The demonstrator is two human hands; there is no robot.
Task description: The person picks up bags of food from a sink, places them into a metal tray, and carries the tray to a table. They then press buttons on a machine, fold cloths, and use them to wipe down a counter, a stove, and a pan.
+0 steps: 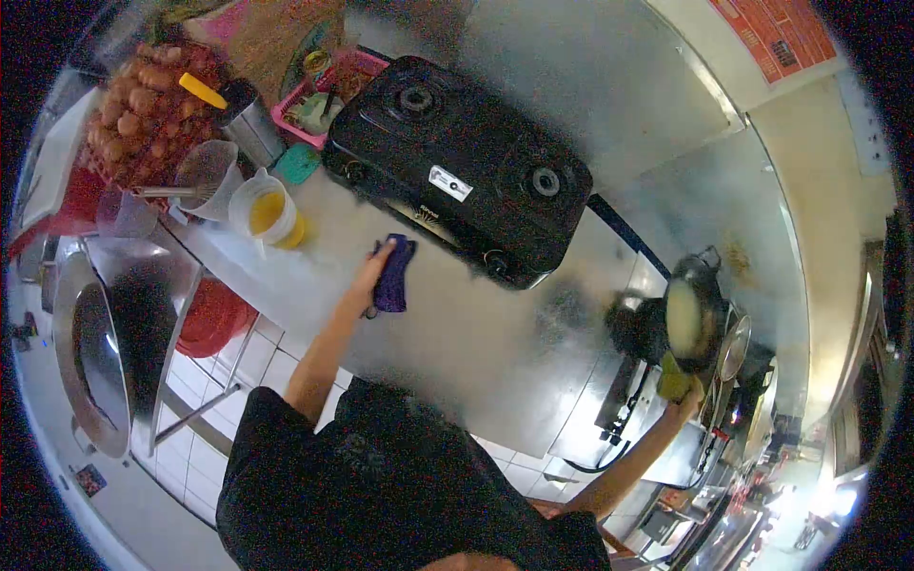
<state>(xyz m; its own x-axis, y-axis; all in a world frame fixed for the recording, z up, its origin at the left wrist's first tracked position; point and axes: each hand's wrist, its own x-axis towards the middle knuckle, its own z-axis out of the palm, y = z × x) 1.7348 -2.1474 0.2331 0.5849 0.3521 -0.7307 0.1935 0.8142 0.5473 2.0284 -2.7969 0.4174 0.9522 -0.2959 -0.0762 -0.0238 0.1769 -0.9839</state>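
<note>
My left hand [369,276] is closed on a folded purple cloth [391,278] over the steel counter [457,343], in front of the black two-burner gas stove [462,171]. Far to the right, my right hand [687,400] is closed on a yellow-green cloth [673,379]. That cloth is at the near end of a dark wok [706,271], and any handle under it is hidden. Something pale and smooth [683,319] lies in the wok. A plastic jug [267,211] with yellow liquid stands on the counter to the left of the purple cloth.
At the back left are many eggs [143,100], a clear jug [207,176] with a whisk, a metal canister [251,124] and a pink basket [309,109]. A red stool [214,319] stands below the counter. A round strainer [733,347] is beside the wok.
</note>
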